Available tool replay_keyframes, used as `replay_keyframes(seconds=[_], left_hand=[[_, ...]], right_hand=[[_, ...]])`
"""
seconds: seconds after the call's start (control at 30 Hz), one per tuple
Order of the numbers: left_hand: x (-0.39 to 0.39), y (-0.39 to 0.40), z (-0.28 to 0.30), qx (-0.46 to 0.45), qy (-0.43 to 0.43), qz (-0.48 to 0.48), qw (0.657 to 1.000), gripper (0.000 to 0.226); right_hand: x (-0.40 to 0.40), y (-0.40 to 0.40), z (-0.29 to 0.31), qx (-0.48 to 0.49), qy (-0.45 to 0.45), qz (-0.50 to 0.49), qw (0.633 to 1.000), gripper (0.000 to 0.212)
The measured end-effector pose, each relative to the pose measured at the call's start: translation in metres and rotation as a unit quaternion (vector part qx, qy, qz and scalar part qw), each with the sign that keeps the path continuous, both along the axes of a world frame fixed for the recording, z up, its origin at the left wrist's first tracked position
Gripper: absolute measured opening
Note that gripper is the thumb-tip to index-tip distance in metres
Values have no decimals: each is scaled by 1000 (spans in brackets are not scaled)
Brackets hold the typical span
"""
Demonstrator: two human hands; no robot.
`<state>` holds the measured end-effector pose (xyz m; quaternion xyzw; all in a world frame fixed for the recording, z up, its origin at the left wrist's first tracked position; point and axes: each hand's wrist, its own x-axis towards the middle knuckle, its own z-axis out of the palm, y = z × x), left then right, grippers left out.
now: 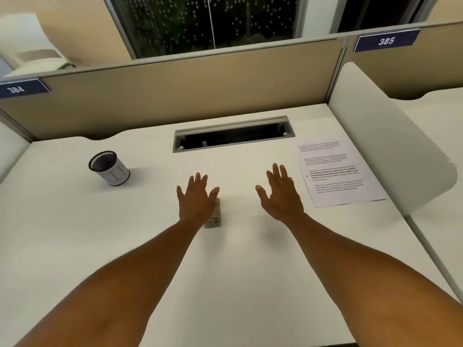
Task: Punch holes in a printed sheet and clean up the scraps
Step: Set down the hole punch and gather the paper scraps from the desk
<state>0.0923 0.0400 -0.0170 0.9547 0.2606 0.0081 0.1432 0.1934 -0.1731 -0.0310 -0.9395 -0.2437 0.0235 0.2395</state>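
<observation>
A printed sheet [335, 171] with several blocks of text lies flat on the white desk [75, 234] at the right. A small grey hole punch [214, 217] rests at the desk's middle, partly hidden under my left hand [196, 199]. That hand hovers over it with fingers spread and holds nothing. My right hand [280, 194] is also open, palm down, just left of the sheet and apart from it. A black mesh cup [109, 167] wrapped in a white label marked "BIN" stands at the left.
An open cable tray slot [233, 135] is set into the desk behind my hands. A beige partition [175, 91] closes the back. A white side divider [390, 146] borders the right, close to the sheet.
</observation>
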Motion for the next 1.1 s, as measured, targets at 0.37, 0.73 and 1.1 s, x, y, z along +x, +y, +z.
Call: replay_keyframes(seconds=[0.37,0.73,1.1], left_hand=[[-19,2,-17,-102,-17,61,993,58],[-15,2,-41,-177,-35,152,972,45],[-7,1,-57,-220,-44,218,950,49]], right_hand=[[-20,21,-28,-35,-7,18,999,62],[-35,31,-61,-97,29,34,994,63],[-40,43,-72,-92,64,41,993,59]])
